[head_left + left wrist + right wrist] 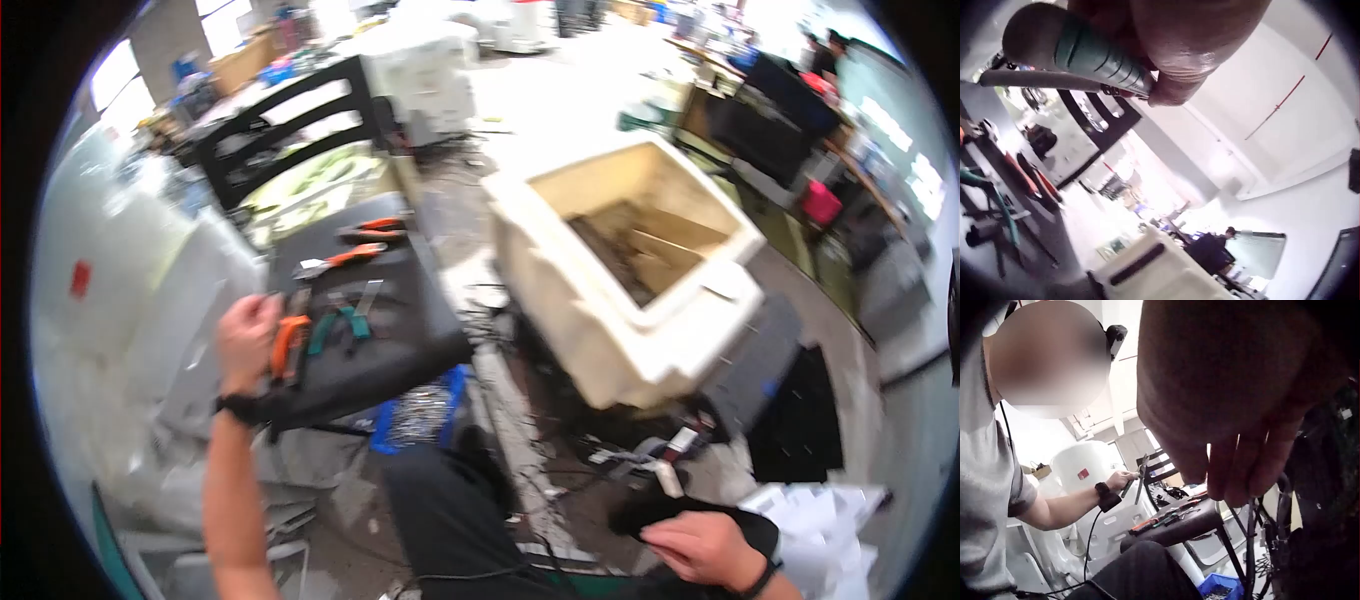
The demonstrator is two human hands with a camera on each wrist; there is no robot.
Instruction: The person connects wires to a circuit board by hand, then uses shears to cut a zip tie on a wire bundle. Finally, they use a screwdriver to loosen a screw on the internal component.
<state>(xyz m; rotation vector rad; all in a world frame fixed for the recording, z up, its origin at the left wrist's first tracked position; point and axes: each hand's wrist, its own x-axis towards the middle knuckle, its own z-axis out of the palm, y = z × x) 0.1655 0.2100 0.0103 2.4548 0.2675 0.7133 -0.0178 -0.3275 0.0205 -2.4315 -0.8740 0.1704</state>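
Observation:
My left hand (248, 340) is raised at the left edge of a black chair seat (400, 350). It grips a pair of pliers (1094, 53) with green-and-dark handles, thumb pressed against them; the handles stand spread in the right wrist view. On the seat lie orange-handled pliers (287, 345), green-handled pliers (340, 325) and further orange-handled tools (355, 254). My right hand (705, 548) hangs over the dark-trousered leg at the lower right, fingers loosely bent and holding nothing.
A blue bin (455, 395) of small metal parts sits under the seat's front edge. To the right stands a large cream plastic housing (620, 340) with an open top. Cables and white sheets (825, 535) lie on the floor. A translucent white panel (120, 300) stands at left.

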